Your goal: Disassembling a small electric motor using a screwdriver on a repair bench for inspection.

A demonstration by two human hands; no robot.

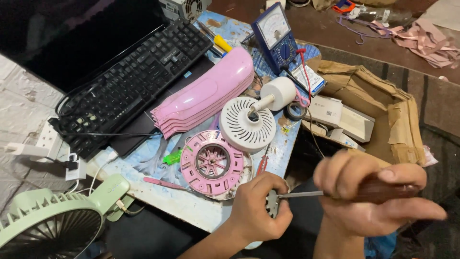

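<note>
- Your left hand [256, 206] pinches a small metal toothed part [272, 204], just off the table's [191, 206] near edge.
- Your right hand [369, 194] is clenched around a wooden-handled screwdriver [335, 193], tip against the part.
- The part looks stiff, light and easily dropped; grip its rim.

1. We had one view only, worn on the head, so no overlap with another.
2. It looked steeply down over the cluttered table [201, 211].
3. It sat close: both hands filled the lower edge.
</note>
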